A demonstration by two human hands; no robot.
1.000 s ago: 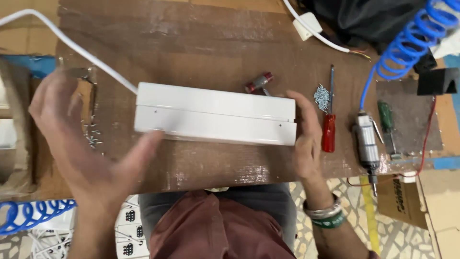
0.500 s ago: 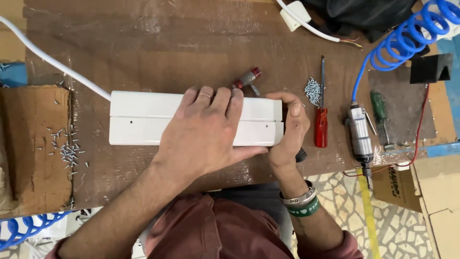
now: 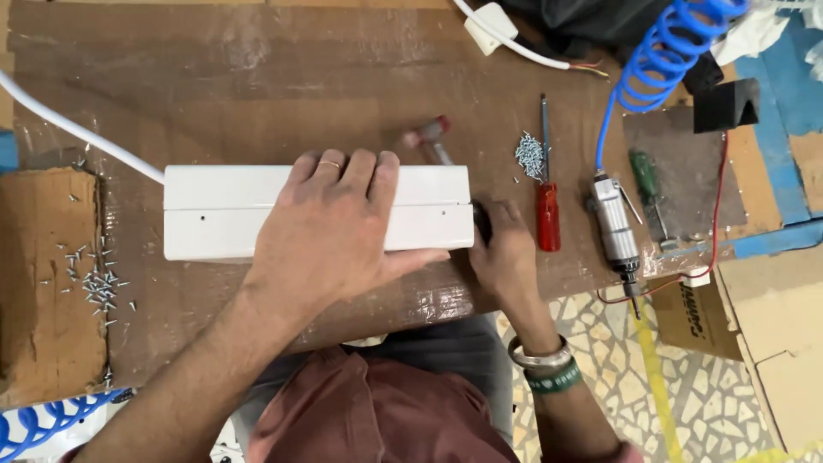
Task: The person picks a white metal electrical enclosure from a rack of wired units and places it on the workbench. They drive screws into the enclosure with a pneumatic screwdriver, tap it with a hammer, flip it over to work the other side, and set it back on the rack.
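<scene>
Left hand (image 3: 330,227) pressing flat on long white plastic box (image 3: 240,212); right hand (image 3: 506,249) pinching something dark, unclear. Could slip off near desk edge, scattering 1 screw pile (image 3: 530,154).

Under my left hand (image 3: 330,231) the white box (image 3: 257,213) looked smooth, faintly glossy plastic. The workbench top (image 3: 257,86) was worn brown board, scuffed and matt. The screwdriver (image 3: 547,206) had a shiny red plastic handle; the air tool (image 3: 613,227) was dull grey metal.
</scene>
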